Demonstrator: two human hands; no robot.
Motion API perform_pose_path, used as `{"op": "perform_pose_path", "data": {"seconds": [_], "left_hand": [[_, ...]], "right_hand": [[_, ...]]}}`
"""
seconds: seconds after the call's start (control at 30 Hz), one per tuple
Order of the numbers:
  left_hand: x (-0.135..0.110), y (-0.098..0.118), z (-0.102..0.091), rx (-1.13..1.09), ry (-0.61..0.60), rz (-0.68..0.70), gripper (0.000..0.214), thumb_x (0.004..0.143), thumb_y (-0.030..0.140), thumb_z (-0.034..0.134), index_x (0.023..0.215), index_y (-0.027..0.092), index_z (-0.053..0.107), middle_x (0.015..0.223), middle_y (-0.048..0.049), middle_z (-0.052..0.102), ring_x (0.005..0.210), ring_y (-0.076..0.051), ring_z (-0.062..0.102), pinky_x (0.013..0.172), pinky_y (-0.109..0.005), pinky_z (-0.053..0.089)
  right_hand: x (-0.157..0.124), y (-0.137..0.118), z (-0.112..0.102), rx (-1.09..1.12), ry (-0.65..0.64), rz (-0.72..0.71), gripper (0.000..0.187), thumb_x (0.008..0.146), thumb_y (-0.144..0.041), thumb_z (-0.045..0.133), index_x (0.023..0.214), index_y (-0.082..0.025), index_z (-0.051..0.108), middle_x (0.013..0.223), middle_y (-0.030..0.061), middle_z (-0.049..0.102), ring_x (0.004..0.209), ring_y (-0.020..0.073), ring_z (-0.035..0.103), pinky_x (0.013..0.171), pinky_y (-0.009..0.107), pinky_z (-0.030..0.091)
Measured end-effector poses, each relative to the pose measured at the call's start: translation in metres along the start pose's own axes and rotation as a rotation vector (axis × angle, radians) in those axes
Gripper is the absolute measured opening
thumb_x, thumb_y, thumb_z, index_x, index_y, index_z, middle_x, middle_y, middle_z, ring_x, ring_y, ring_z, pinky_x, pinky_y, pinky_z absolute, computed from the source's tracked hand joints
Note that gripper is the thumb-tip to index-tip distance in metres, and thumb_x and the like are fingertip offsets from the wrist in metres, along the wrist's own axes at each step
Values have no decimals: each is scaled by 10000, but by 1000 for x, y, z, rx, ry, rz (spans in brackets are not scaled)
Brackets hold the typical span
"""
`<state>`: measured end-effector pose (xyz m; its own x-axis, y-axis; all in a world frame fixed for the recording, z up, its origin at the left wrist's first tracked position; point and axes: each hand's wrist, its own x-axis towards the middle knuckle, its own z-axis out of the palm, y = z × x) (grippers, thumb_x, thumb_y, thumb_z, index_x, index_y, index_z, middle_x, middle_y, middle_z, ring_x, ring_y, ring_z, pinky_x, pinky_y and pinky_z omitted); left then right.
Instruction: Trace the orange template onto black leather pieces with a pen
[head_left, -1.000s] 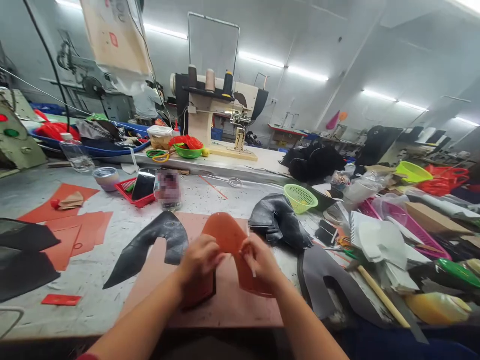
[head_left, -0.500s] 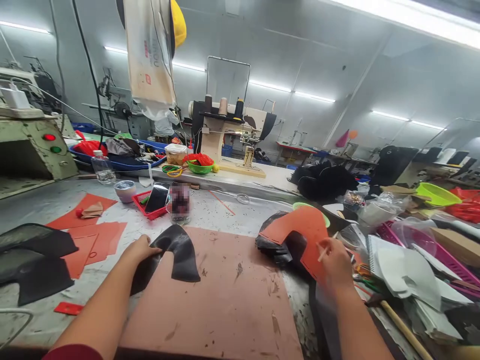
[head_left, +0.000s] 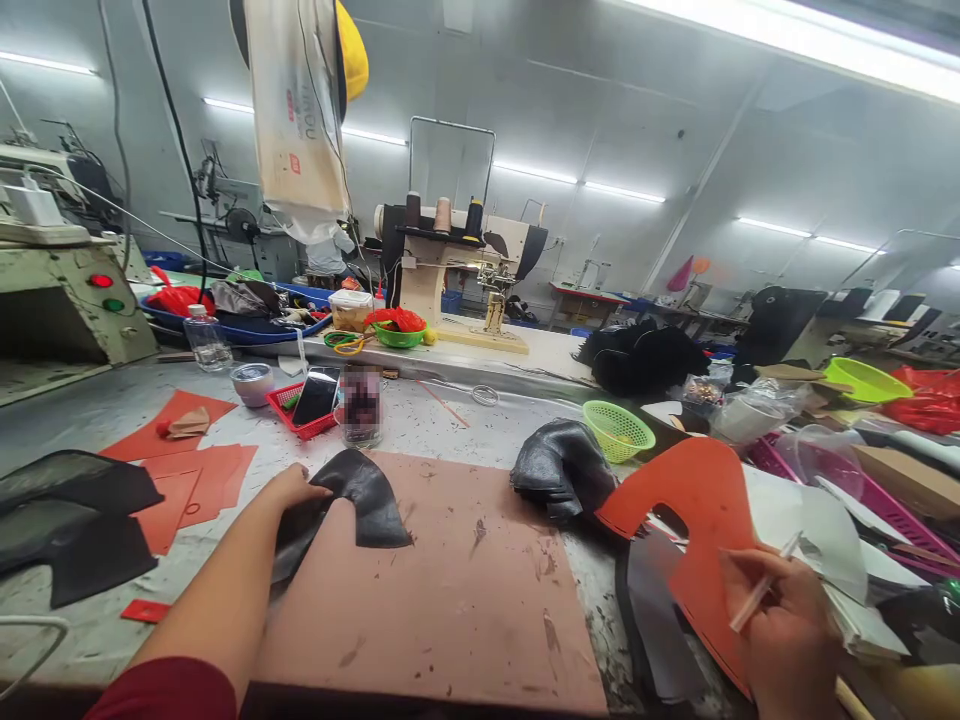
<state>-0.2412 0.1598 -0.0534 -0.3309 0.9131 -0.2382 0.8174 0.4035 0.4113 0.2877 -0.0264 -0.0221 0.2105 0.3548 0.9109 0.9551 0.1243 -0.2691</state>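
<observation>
Head camera view: the black leather piece (head_left: 352,500), a curved U-shaped cut, lies on the near-left part of the brown cutting mat (head_left: 450,590), one leg trailing off the mat's left edge. The left hand (head_left: 292,490) rests on that left leg with fingers laid flat over the leather, pressing it rather than closed around it. To the right, the right hand (head_left: 787,620) is clenched around the near edge of an orange pattern piece (head_left: 697,520), a similar U-shaped cut, which is lifted over the right side of the bench; a thin pale stick (head_left: 765,590) also sits between its fingers. Under the orange piece lies a grey cut piece (head_left: 660,620) on the bench. Just beyond the mat's far right corner sits a stack of black leather pieces (head_left: 562,470), with a green basket (head_left: 619,432) just beside it on the far right. Flat red sheets (head_left: 187,470) lie to the left of the mat, and dark mesh pieces (head_left: 67,520) lie at the far left edge. Farther back stand a red tray (head_left: 296,420) holding a phone, a small jar (head_left: 361,405) beside it, and a sewing machine (head_left: 457,260) on the far bench.
</observation>
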Motion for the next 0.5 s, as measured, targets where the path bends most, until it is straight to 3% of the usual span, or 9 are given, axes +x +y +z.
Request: {"op": "perform_pose_path", "data": {"seconds": [0.17, 0.37, 0.5], "left_hand": [[0, 4, 1, -75, -55, 51, 385, 445, 470, 696, 682, 196, 567, 787, -67, 679, 876, -299, 628, 694, -320, 483], [2, 16, 5, -98, 34, -6, 633, 385, 472, 719, 899, 135, 567, 1105, -221, 586, 1151, -417, 470, 877, -447, 426], [-11, 23, -3, -178, -35, 25, 582, 415, 434, 727, 883, 125, 570, 990, -185, 640, 1018, -375, 575, 808, -401, 478]], "right_hand": [[1, -8, -5, -23, 23, -61, 177, 813, -320, 550, 717, -171, 557, 770, 73, 579, 731, 233, 593, 603, 326, 444], [9, -24, -13, -100, 42, -167, 128, 837, -269, 543, 744, -183, 555, 813, 77, 593, 725, 211, 598, 623, 328, 467], [9, -31, -12, -130, 41, -250, 112, 847, -246, 537, 751, -189, 546, 824, 80, 591, 737, 203, 597, 636, 320, 473]]}}
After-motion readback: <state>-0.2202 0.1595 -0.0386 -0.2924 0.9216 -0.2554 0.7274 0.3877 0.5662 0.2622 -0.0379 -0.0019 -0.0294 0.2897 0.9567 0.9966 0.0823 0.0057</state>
